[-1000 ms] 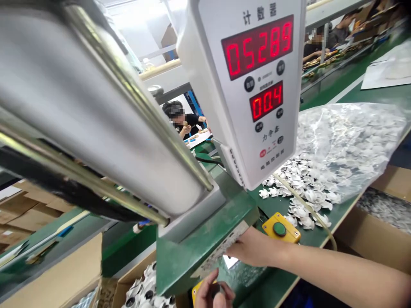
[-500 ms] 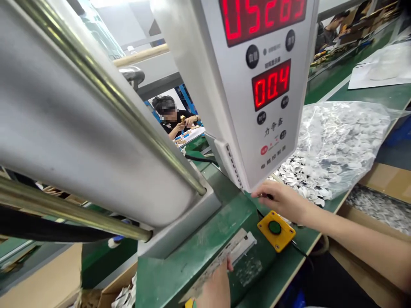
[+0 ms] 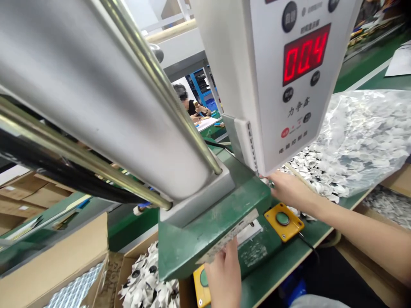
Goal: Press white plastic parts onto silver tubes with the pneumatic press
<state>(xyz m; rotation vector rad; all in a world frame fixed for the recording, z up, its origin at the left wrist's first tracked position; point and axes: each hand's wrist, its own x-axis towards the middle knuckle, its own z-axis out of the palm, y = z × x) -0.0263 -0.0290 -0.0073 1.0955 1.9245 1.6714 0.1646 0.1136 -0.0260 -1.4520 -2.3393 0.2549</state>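
Observation:
My left hand reaches in at the front edge of a green press head. Its fingertips are hidden under that edge, so what they touch does not show. My right hand is by the lower corner of a white control box, above a yellow button box. Its fingers are bent together, with the tips partly behind the corner; something small may be between them, but I cannot make it out. Beside this hand lies a heap of small white curved parts.
A clear plastic bag of white parts lies at right. A second yellow button box is partly behind my left hand. A carton of white pieces stands at lower left. Beyond the press cylinder, a co-worker handles something small.
The view has shifted, so the press and control box appear farther right and higher. More of my left hand shows at the press edge. My right hand remains near the box's lower corner.

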